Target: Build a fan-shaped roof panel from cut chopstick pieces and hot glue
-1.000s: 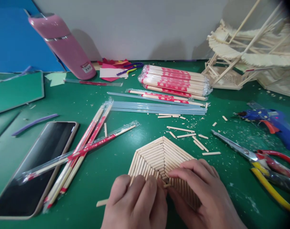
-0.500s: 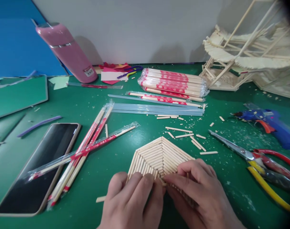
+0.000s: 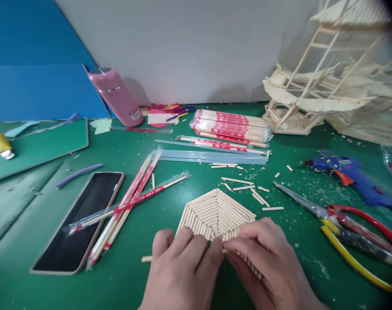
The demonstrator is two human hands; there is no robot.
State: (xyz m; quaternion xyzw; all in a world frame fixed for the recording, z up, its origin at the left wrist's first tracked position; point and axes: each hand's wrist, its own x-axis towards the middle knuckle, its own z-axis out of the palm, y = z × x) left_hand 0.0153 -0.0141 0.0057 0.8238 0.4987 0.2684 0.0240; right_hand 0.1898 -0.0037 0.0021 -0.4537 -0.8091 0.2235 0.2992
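A flat hexagonal panel (image 3: 215,211) made of short wooden sticks lies on the green mat near the front edge. My left hand (image 3: 183,271) rests on its near left part, fingers curled and pressed down. My right hand (image 3: 270,262) covers its near right part, thumb and forefinger pinched together at the panel's middle, where a small stick piece (image 3: 226,250) shows between the fingertips of both hands. Several cut stick pieces (image 3: 247,189) lie just beyond the panel.
A phone (image 3: 82,219) lies at the left beside wrapped chopsticks (image 3: 131,200). A chopstick bundle (image 3: 231,125) and clear glue sticks (image 3: 211,156) sit behind. Scissors (image 3: 341,217) and a blue glue gun (image 3: 350,176) are on the right. A pink bottle (image 3: 118,97) and a stick model (image 3: 328,94) stand at the back.
The view has tilted up and pulled back, so more of the wall and back shows. Both hands stay on the panel, pressed closer together at its middle.
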